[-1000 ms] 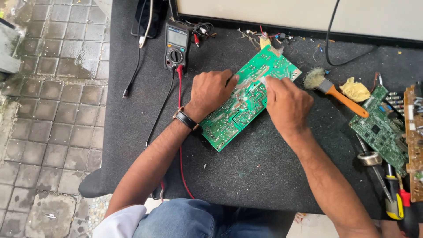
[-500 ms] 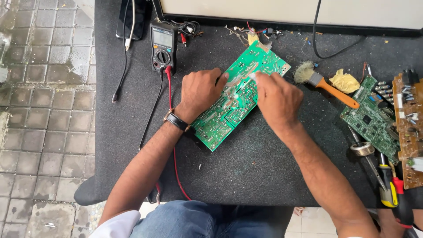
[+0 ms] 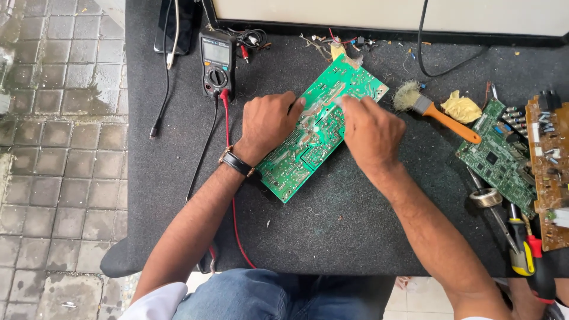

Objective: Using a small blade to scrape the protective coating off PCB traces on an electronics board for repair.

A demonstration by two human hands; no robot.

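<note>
A long green circuit board (image 3: 323, 127) lies slanted, solder side up, on a dark grey mat (image 3: 355, 237). My left hand (image 3: 268, 121) rests on the board's left edge, fingers curled over it and pressing it down; a black watch is on that wrist. My right hand (image 3: 370, 130) is closed over the board's middle, fingertips pinching something small and pale against the surface; what it is cannot be made out.
A black multimeter (image 3: 217, 62) with red and black leads sits at the back left. To the right lie an orange-handled brush (image 3: 435, 109), a yellow rag (image 3: 462, 108), a smaller green board (image 3: 498, 157), a brown board (image 3: 551, 160), a solder spool (image 3: 486, 197) and screwdrivers (image 3: 524, 252). Tiled floor is left.
The view has shifted slightly, so everything sits a little lower and more centred. Both hands stay on the green board; the right hand has moved slightly along its middle.
</note>
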